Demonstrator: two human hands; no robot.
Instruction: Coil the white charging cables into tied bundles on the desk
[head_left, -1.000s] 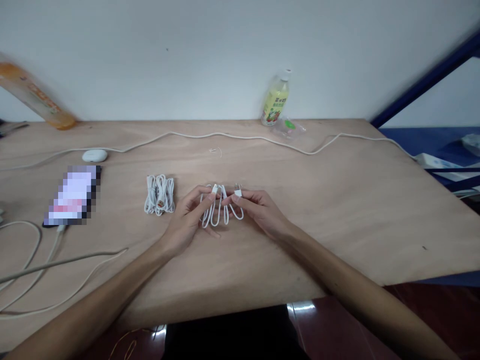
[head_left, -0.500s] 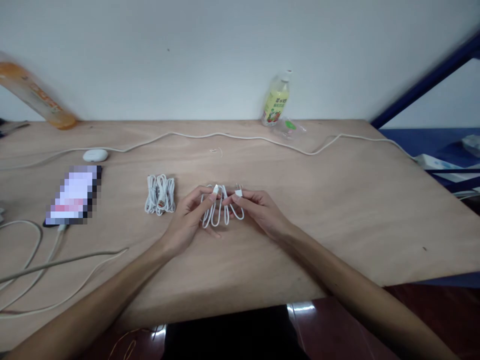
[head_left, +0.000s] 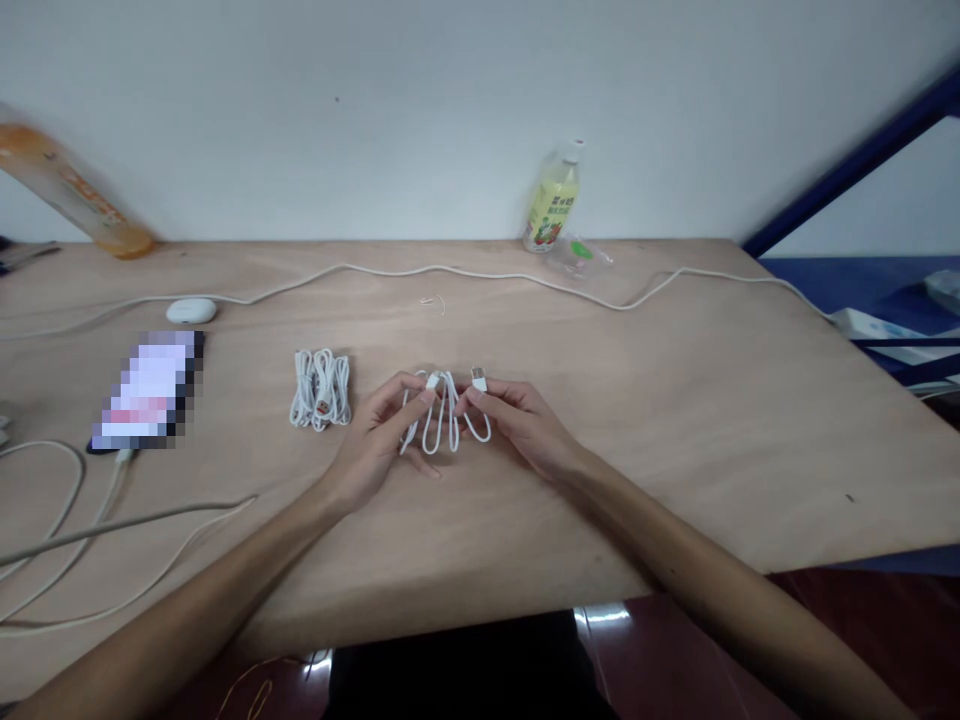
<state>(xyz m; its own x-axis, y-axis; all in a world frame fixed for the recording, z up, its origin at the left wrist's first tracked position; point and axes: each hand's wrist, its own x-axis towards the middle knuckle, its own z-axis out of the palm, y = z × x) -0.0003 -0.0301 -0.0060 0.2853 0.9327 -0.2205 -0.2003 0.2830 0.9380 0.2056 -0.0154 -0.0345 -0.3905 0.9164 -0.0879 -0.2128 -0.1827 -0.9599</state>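
- Work at hand: white, round-sheathed cable (head_left: pixel 453 420) is gathered into several slim loops between the two hands, above the pale wood-grained tabletop (head_left: pixel 675 400), near its front edge.
- Done, as judged from its state: the length is mostly folded back and forth; both ends are picked out and brought near each other.
- Left, same basis: no tie or band is visible around the loops, so they appear unsecured; the two ends are apart, not joined.
- Comparison piece: compact bundle of folded white cable (head_left: pixel 321 390) lies on the tabletop just left of the left hand, untouched. Looks neatly gathered; cannot tell whether it is one cable or several.
- Left hand (head_left: pixel 375 430): thumb and fingers pinched on the cable beside its small white plug with a short tip (head_left: pixel 433 381); loops hang at the fingers.
- Right hand (head_left: pixel 525 415): thumb and forefinger clamped on the white rectangular plug with a flat metal end (head_left: pixel 479 384), metal pointing away from the wearer.
- Cable appearance: smooth, clean, matte white; loops narrow, uneven in length, spread like a loose fan, rounded bends toward the wearer. No kink or fray discernible at this resolution.
- Loop count uncertain; fingers hide part of the gathering point.
- Nearby: thin whitish scrap (head_left: pixel 433 301) lies beyond the hands, well apart from the cable.
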